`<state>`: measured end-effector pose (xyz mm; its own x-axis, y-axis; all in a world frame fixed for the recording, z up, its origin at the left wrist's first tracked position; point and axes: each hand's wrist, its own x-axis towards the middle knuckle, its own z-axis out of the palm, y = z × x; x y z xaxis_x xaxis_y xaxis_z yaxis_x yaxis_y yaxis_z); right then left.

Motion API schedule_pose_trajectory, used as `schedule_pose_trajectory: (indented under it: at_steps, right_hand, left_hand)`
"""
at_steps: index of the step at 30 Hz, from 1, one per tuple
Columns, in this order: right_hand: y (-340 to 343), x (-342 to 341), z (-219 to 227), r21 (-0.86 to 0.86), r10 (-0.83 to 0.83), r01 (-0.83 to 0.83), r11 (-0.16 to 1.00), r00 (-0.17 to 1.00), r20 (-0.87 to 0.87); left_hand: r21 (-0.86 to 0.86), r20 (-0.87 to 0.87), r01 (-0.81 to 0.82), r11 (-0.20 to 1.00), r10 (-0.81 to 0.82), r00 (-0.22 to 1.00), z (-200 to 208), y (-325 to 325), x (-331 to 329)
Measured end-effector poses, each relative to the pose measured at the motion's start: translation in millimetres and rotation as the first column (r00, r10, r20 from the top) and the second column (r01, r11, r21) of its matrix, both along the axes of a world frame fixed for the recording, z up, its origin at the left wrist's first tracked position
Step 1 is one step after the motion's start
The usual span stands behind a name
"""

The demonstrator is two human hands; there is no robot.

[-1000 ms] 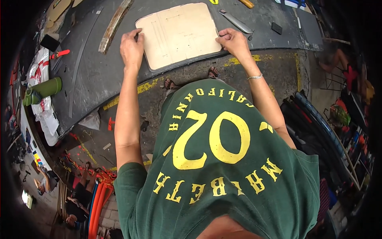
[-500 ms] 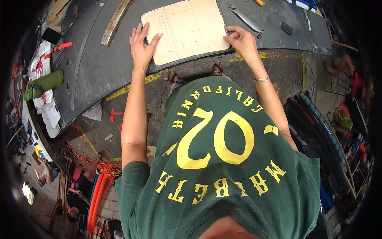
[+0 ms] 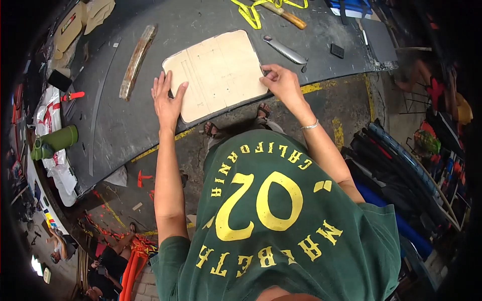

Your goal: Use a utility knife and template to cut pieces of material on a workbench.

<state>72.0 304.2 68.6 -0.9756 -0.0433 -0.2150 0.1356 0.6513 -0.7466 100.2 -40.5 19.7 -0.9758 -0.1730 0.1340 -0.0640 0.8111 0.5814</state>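
Observation:
A tan, flat template (image 3: 221,75) with rounded corners, drawn lines and small holes lies near the table's front edge. A thin dark border shows around its rim. My left hand (image 3: 166,100) rests at the template's left edge, fingers stretched out and thumb apart on its surface. At the right edge, my right hand (image 3: 282,85) has thumb and fingers pinched together against the rim. A little dark material shows by those fingertips, but I cannot make out what they grip. Just beyond this hand lies a cutter with a silver, textured handle (image 3: 285,50).
The dark table (image 3: 128,123) bears a worn wooden bar (image 3: 138,62), a small black block (image 3: 337,50), a yellow measuring tape (image 3: 249,16) and a wooden-handled tool (image 3: 292,20). A green roll (image 3: 60,138) lies at the left. Rolled materials (image 3: 396,155) stand at the right.
The view has shifted, so the table and template sit lower in the picture and the measuring tape shows. Both hands keep about the same places on the template.

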Motion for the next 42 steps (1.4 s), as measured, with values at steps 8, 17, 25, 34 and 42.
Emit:
schedule_pose_trajectory:
  at_steps: [8,17,25,34,42]
  right_hand:
    - [0.0,-1.8,2.9,-0.010,-0.014,0.014,1.000,1.000,0.020]
    - [-2.4,-2.2,0.0,0.007,-0.027,0.027,1.000,0.999,0.037]
    - [3.6,-1.5,-9.8,-0.052,-0.022,0.024,0.998,0.999,0.040]
    - [6.2,-6.2,-7.1,-0.026,0.015,-0.014,1.000,0.999,0.035]
    - [10.3,-16.2,-11.7,0.057,0.045,-0.047,0.997,0.998,0.041]
  left_hand:
    - [0.009,0.013,-0.020,1.000,0.020,1.000,2.7,2.9,-1.1]
    - [0.012,0.002,-0.036,0.999,0.036,0.999,1.7,0.7,0.5]
    - [0.057,-0.011,-0.030,0.998,0.030,0.999,-3.3,0.3,1.7]
    - [-0.057,-0.066,0.000,0.998,-0.004,0.998,-4.2,-1.4,-1.5]
    - [-0.069,-0.042,-0.004,0.998,0.001,0.999,-6.8,-2.4,-3.5]
